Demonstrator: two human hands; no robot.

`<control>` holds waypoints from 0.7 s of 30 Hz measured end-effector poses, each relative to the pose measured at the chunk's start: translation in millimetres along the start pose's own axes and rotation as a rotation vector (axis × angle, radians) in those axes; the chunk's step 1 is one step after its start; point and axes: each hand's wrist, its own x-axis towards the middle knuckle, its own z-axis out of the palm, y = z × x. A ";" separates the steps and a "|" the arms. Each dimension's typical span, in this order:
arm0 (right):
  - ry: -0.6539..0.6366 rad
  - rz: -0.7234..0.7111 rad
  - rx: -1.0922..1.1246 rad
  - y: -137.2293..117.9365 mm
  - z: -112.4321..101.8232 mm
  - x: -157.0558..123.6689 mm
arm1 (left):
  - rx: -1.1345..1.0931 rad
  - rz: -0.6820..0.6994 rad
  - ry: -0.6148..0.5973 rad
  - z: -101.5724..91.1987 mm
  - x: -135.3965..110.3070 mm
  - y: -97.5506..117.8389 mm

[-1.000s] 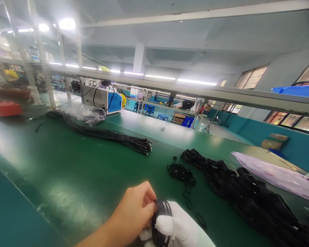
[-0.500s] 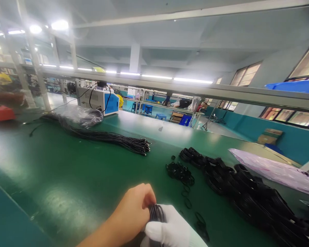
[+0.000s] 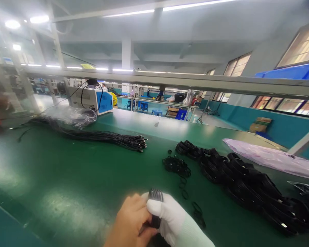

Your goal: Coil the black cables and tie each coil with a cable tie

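Note:
A coil of black cable (image 3: 156,197) is held low in front of me, just above the green tabletop. My right hand (image 3: 172,214), in a white glove, wraps round it with the thumb pressed over the loops. My bare left hand (image 3: 135,218) grips the near, lower side of the coil, its fingers curled and partly hidden. Just beyond my hands lies a small heap of thin black rings (image 3: 176,165), with several loose ones trailing toward me. Many finished-looking black cable coils (image 3: 237,183) are piled to the right.
A long bundle of straight black cables (image 3: 110,137) lies at the left, partly under clear plastic (image 3: 72,116). Behind it stands a blue and white machine (image 3: 92,99). Pinkish plastic sheeting (image 3: 267,156) lies at the right edge, and a metal rail (image 3: 170,79) crosses above the table.
My left hand has moved from the coil's upper left side down to its lower near side. The coil has turned more upright in my right hand. The view has shifted slightly right.

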 end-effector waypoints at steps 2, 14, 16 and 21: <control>0.046 0.046 0.014 1.7 -5.0 -1.6 | -0.057 -0.038 -0.003 -3.0 0.1 -0.4; 0.017 0.367 -0.118 -5.5 -10.1 -4.2 | -0.105 -0.233 0.157 -13.1 16.8 -7.3; -0.004 0.347 -0.146 -4.9 -10.5 -2.9 | -0.088 -0.215 0.161 -8.8 15.6 -8.7; 0.004 0.312 -0.366 -2.0 -7.7 -0.4 | -0.021 -0.184 0.195 -2.3 10.4 -11.3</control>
